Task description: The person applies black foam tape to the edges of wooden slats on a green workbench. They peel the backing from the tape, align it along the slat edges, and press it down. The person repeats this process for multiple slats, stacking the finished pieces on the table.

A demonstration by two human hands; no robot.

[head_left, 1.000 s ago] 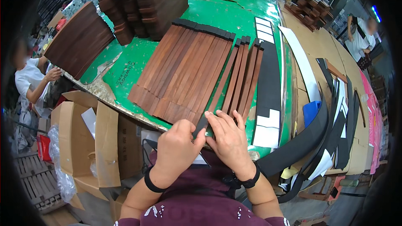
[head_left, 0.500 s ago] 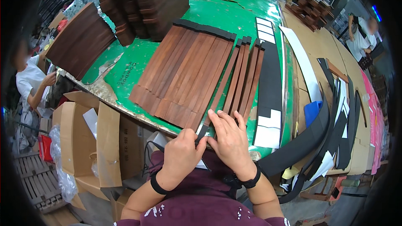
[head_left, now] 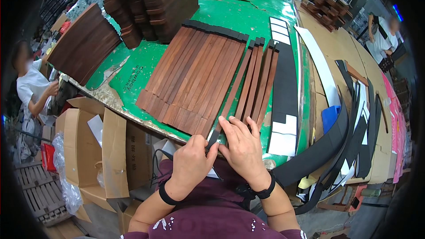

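The left hand [head_left: 195, 155] is closed, and its thumb and bent index finger pinch a narrow black strip [head_left: 213, 139]. This strip lies at the near end of a long brown wooden slat [head_left: 232, 93], close to the front edge of the green table [head_left: 234, 13]. The right hand [head_left: 243, 150] is open, with its fingers stretched forward and the fingertips over the near ends of the slats; whether its thumb touches the strip, I cannot tell

To the left of this slat, a row of wooden slats [head_left: 190, 77] lies side by side, with black pieces [head_left: 214, 31] along the far ends. To its right, some separate narrow slats [head_left: 256, 79] are with small gaps between them, also black at the far ends. Next comes a wide black band [head_left: 283, 75] with white rectangles on both ends. Behind the row, at far left, stand tall stacks of dark brown boards [head_left: 170, 8], and below the table edge is an open cardboard box [head_left: 114, 150]
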